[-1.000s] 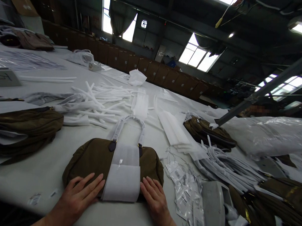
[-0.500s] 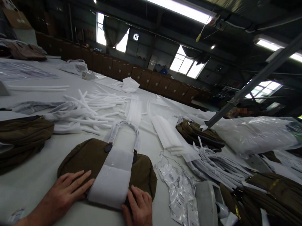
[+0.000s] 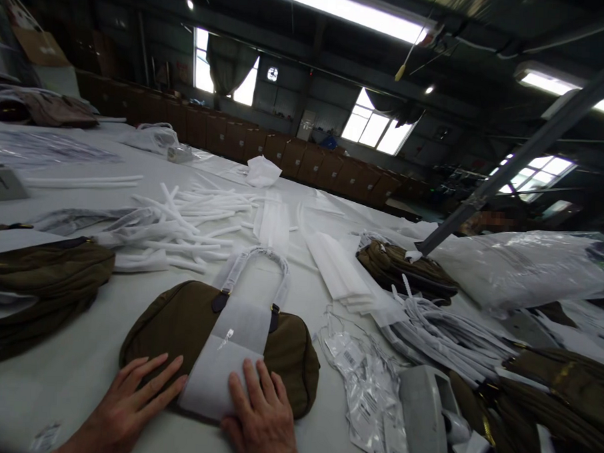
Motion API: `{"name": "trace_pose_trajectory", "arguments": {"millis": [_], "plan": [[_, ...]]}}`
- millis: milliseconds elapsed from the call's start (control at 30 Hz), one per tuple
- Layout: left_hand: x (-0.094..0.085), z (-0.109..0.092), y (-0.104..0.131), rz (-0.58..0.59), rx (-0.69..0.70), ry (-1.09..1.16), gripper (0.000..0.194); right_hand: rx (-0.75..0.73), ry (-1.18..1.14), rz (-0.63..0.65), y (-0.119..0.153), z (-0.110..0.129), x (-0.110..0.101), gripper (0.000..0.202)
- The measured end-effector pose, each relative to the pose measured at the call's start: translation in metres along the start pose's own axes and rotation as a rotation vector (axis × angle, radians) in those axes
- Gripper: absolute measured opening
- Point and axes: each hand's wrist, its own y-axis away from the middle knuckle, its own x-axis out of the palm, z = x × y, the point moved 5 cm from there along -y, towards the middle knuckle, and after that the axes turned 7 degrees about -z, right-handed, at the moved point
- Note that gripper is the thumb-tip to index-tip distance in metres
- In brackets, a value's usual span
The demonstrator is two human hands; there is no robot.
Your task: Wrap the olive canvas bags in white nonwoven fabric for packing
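Observation:
An olive-brown handbag point(image 3: 165, 324) lies flat in front of me, its wrapped handles point(image 3: 263, 255) pointing away. A white foam sheet point(image 3: 226, 357) runs down over the middle of the bag. My left hand point(image 3: 131, 399) rests on the bag's lower left part, fingers spread and fingertips close to the sheet's edge. On the sheet's lower right part lies my right hand point(image 3: 261, 408), its fingers apart and flat. Neither hand grips anything.
White foam tubes point(image 3: 182, 224) are heaped behind the bag. Folded foam sheets point(image 3: 335, 268), tags in clear bags point(image 3: 365, 383) and a grey dispenser point(image 3: 424, 412) are to the right. More olive bags point(image 3: 44, 275) lie at both sides. A metal post point(image 3: 525, 156) rises at right.
My right hand has moved left and up, from the bag's lower right edge onto the white sheet. My left hand has stayed on the bag's left part.

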Motion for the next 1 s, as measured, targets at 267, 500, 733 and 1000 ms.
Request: {"name": "trace_pose_trajectory", "arguments": {"millis": [267, 500, 733, 1000], "plan": [[-0.020, -0.038, -0.073, 0.011, 0.085, 0.175, 0.056, 0.065, -0.030, 0.075, 0.000, -0.006, 0.006, 0.055], [0.044, -0.060, -0.075, 0.271, 0.205, 0.083, 0.080, 0.093, -0.060, 0.034, 0.004, 0.001, 0.013, 0.066], [0.056, -0.059, -0.055, 0.077, 0.048, 0.212, 0.074, 0.442, -0.004, -0.166, 0.057, -0.047, -0.099, 0.042], [0.070, -0.059, -0.045, 0.099, -0.028, 0.249, 0.068, 1.589, 0.012, -0.422, 0.236, -0.187, -0.241, 0.060]]}}
